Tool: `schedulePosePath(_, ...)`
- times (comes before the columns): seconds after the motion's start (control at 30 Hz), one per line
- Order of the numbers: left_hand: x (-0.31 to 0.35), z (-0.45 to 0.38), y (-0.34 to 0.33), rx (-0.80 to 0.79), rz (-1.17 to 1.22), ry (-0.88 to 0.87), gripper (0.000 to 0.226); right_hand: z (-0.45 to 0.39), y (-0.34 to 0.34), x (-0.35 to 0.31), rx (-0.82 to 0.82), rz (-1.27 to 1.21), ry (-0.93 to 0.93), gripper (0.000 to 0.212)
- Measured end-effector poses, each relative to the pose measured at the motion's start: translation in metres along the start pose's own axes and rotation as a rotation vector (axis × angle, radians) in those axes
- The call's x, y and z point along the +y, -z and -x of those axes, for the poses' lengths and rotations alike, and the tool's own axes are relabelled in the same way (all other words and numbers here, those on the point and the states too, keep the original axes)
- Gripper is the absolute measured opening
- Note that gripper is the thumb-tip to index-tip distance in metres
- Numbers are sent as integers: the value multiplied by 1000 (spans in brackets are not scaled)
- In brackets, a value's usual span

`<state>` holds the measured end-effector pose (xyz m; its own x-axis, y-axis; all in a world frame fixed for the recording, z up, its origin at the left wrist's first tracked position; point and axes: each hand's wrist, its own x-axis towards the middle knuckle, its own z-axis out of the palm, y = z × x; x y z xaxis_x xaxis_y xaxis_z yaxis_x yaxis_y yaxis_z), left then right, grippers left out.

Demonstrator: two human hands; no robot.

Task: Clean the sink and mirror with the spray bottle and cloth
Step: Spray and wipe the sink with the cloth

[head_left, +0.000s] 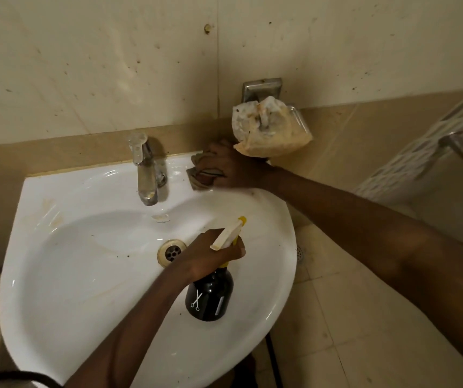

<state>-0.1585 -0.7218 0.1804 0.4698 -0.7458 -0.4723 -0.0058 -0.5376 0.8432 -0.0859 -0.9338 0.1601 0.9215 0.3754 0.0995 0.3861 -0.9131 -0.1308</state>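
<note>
Beige-tiled bathroom; white ceramic sink (65, 275). Left hand (213, 254) grips black yellow-nozzled spray bottle (210, 296); right hand (228, 169) clutches brown crumpled cloth (198, 177) beside chrome tap (146, 169).

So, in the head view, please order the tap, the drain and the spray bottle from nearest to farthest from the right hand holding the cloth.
From the right hand on the cloth:
1. Tap, just to its left on the sink's back ledge.
2. Drain, lower, in the basin.
3. Spray bottle, held by the left hand over the front of the sink.
</note>
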Motion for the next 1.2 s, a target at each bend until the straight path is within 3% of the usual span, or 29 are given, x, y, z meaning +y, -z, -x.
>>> schedulePosePath(0.1, -6, 6, 2, 22, -14, 0, 14, 9, 9, -11, 49, -49, -6, 39)
schedulePosePath(0.2, -5, 14, 9, 0, 16, 33, 9, 51, 17, -23, 34, -88, -147, 45)
schedulePosePath(0.4, -5, 25, 22, -71, -13, -38, 34, 152, 12, -67, 41, 49, -166, 33)
schedulePosePath(0.53, -4, 27, 22, -58, -24, -48, 35, 118, 12, -57, 103, 99, -278, 42)
schedulePosePath(0.7, -2, 27, 9, 38, -21, -47, 17, 74, 18, -41, 72, -16, -419, 35)
schedulePosePath(0.77, 0, 28, 5, 50, -23, -21, 26, 93, 16, -47, 87, -23, -411, 41)
schedulePosePath(0.9, -1, 28, 9, -105, -7, 11, 25, 128, 10, -52, 28, -25, -396, 40)
schedulePosePath(1.03, -2, 32, 8, -220, -126, -26, 26, 109, 13, -45, 45, 30, -408, 47)
schedulePosePath(1.2, 2, 36, 4, -11, -119, -4, 24, 91, 12, -46, 121, 43, -562, 37)
